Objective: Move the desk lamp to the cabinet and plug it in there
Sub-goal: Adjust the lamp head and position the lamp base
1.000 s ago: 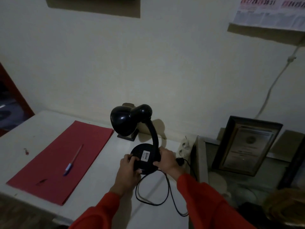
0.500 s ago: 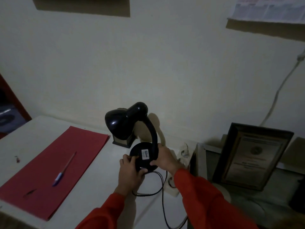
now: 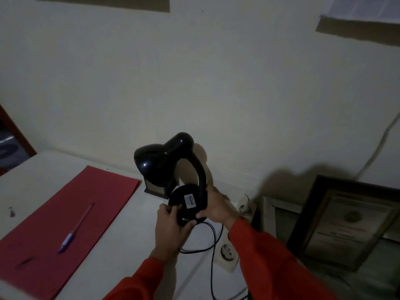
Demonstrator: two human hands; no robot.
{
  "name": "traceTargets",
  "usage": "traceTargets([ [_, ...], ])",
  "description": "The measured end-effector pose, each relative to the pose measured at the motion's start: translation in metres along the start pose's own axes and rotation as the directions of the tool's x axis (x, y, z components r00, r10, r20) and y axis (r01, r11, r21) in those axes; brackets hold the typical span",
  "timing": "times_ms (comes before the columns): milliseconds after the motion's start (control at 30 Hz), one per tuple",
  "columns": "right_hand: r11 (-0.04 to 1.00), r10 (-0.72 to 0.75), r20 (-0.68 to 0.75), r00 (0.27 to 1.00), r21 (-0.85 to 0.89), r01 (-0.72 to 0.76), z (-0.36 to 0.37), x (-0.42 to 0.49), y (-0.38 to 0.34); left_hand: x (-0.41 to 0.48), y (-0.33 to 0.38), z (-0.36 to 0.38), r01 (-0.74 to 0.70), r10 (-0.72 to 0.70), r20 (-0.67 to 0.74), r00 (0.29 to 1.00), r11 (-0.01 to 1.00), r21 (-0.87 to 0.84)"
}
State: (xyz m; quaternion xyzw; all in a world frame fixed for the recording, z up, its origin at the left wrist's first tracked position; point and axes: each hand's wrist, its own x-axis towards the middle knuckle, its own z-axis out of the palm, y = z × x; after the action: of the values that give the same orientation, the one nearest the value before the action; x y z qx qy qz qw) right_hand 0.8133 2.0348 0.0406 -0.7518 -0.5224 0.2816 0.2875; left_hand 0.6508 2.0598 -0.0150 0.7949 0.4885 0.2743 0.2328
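Note:
A black desk lamp (image 3: 171,165) with a curved neck is held above the white desk (image 3: 121,256). Its round base carries a white label and is tilted toward me. My left hand (image 3: 171,228) grips the base's lower left edge. My right hand (image 3: 216,207) grips its right edge beside the neck. The lamp's black cord (image 3: 213,243) hangs from the base in a loop and runs down off the frame's bottom. A white socket strip (image 3: 227,255) lies on the desk under the cord. The cabinet (image 3: 270,215) stands to the right, its top lower than the desk.
A red folder (image 3: 65,224) with a pen (image 3: 75,228) on it lies on the desk's left half. A small dark box (image 3: 154,188) sits behind the lamp's shade. A framed certificate (image 3: 344,219) leans against the wall on the cabinet. A white cable (image 3: 374,152) runs down the wall.
Both hands have lifted the lamp off the desk and tilted its base toward me. The cord has been pulled up with it, uncovering the socket strip.

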Motion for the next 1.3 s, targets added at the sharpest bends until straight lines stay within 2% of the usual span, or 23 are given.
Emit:
traceTargets([
  [100,1.000,-0.002,-0.016,1.000,0.002,0.002,0.001,0.000,0.003,-0.001,0.000,0.000,-0.024,0.024,0.011,1.000,0.999,0.039],
  [233,0.999,0.003,-0.037,0.999,-0.036,-0.004,0.005,-0.008,0.002,0.004,-0.004,-0.006,-0.166,0.162,0.038,0.986,0.969,0.182],
  [367,0.998,0.033,-0.078,0.996,-0.050,-0.037,0.014,-0.026,-0.002,0.006,-0.008,-0.013,-0.267,0.245,0.128,0.961,0.942,0.202],
  [500,0.971,0.065,-0.026,0.998,-0.228,-0.069,0.034,-0.048,-0.009,0.006,-0.017,-0.019,-0.330,0.269,0.244,0.932,0.907,0.261],
  [600,0.937,0.110,0.059,0.992,-0.340,-0.083,0.052,-0.064,-0.014,0.007,-0.023,-0.025,-0.391,0.318,0.267,0.910,0.873,0.291],
  [700,0.902,0.144,0.069,0.987,-0.419,-0.103,0.068,-0.077,-0.015,0.009,-0.025,-0.030,-0.429,0.343,0.295,0.892,0.848,0.311],
  [867,0.826,0.144,-0.124,0.982,-0.532,-0.189,0.096,-0.089,-0.021,0.010,-0.034,-0.024,-0.426,0.349,0.291,0.891,0.864,0.268],
  [1100,0.893,0.129,-0.338,0.932,-0.369,-0.257,0.126,-0.095,-0.019,0.010,-0.038,-0.024,-0.416,0.348,0.287,0.893,0.880,0.228],
  [1300,0.862,0.096,-0.400,0.911,-0.424,-0.277,0.129,-0.096,-0.016,0.011,-0.032,-0.030,-0.441,0.321,0.369,0.872,0.842,0.311],
])
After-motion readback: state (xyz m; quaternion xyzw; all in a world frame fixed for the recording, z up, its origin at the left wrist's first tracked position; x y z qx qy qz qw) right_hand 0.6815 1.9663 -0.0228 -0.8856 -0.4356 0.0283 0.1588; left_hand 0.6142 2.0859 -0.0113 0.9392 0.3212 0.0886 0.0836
